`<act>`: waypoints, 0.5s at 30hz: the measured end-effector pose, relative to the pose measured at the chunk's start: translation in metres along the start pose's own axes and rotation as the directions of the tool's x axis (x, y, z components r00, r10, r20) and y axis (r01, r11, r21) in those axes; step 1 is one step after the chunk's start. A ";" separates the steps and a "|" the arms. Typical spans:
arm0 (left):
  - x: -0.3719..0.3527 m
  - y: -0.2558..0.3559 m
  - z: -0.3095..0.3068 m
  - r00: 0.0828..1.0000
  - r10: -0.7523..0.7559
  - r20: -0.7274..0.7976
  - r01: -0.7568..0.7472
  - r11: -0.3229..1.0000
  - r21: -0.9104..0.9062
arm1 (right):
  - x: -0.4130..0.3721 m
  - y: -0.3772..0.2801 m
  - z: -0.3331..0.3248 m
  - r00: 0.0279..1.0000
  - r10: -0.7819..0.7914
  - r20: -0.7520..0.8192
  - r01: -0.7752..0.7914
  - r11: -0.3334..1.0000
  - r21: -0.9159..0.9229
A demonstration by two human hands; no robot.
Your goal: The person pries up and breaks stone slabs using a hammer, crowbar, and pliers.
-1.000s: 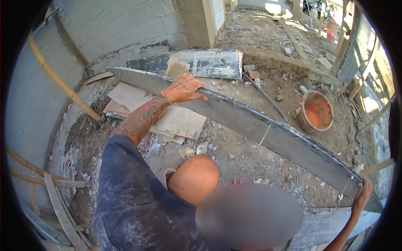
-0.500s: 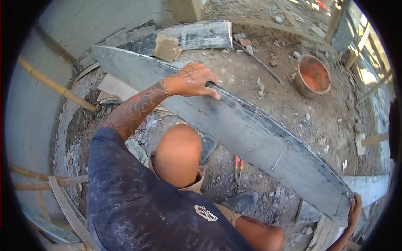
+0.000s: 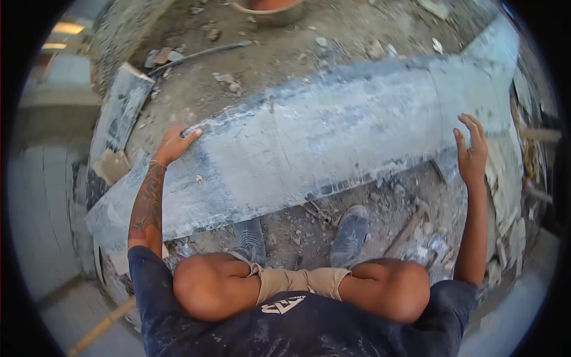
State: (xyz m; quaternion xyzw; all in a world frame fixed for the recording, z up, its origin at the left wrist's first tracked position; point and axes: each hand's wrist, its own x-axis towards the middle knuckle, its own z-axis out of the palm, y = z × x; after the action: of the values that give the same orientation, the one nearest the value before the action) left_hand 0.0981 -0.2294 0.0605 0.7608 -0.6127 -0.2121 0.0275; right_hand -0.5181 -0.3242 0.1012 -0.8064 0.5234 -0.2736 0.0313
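A long, grey, tapering board (image 3: 333, 134), smeared with pale residue, lies across in front of my knees. My left hand (image 3: 176, 144) is at its far edge on the left, fingers curled over the edge and thumb lying along it. Above the board's right part, my right hand (image 3: 473, 152) is raised with fingers apart, holding nothing. A thin metal pin (image 3: 271, 104) sticks up near the far edge. Below the near edge, pliers (image 3: 321, 213) lie on the rubble between my boots, partly hidden by the board.
An orange-lined bucket (image 3: 267, 11) stands beyond the board, cut by the frame. A hammer-like tool (image 3: 407, 229) lies right of my right boot (image 3: 350, 235). A shorter board (image 3: 126, 107) and a rod (image 3: 202, 58) lie at far left. Bamboo (image 3: 104, 326) reaches in at lower left.
The board has turned over, from a plain grey face with wire rods to a smeared one. My right hand has let go of its right end; my left stays at the far edge.
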 end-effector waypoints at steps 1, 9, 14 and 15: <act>0.017 -0.012 0.015 0.999 0.035 0.039 -0.037 0.998 0.051 | -0.043 -0.009 -0.005 0.990 0.115 0.086 -0.113 0.993 -0.033; 0.086 -0.093 0.087 0.906 -0.080 0.416 0.067 0.997 0.044 | -0.434 -0.233 0.009 0.049 0.962 0.269 -0.995 0.069 -0.067; 0.102 -0.106 0.094 0.870 0.027 0.493 0.075 0.980 -0.186 | -0.479 -0.333 0.050 -0.060 0.937 0.343 -0.983 0.003 -0.181; 0.095 -0.095 0.086 0.873 0.012 0.488 0.067 0.987 -0.144 | -0.475 -0.341 0.066 -0.056 0.894 0.444 -0.975 0.046 -0.216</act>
State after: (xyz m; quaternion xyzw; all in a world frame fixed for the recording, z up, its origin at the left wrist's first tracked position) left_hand 0.1696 -0.2767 -0.0739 0.6871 -0.5704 -0.4444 -0.0712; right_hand -0.3483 0.2227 -0.0336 -0.2546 0.8791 -0.0146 0.4027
